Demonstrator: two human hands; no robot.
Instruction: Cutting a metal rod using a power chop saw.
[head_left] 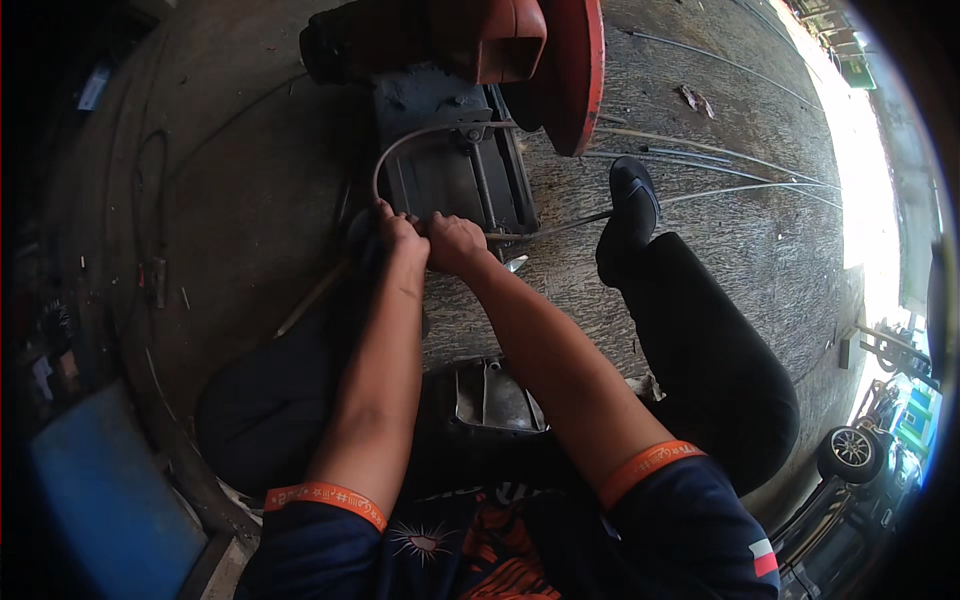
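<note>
A thin metal rod (383, 155) is bent in a U-shaped curve over the base (425, 185) of a red cut-off saw (490, 40). Both of my hands are closed around the near side of this curve, close together. My left hand (402, 232) grips it at the left, where the bend comes down. Beside it, my right hand (456, 242) is wrapped around the straighter stretch, which runs on to the right toward my foot. My fingers partly hide the rod. The saw's round red guard (592, 80) stands beyond, to the right of the rod's far side.
Several long thin rods (700, 155) lie on the rough floor at the right, near my shod foot (633, 195). Between my legs sits a grey metal part (495, 395). A blue panel (110, 490) stands at lower left, and a vehicle wheel (850, 452) shows at far right.
</note>
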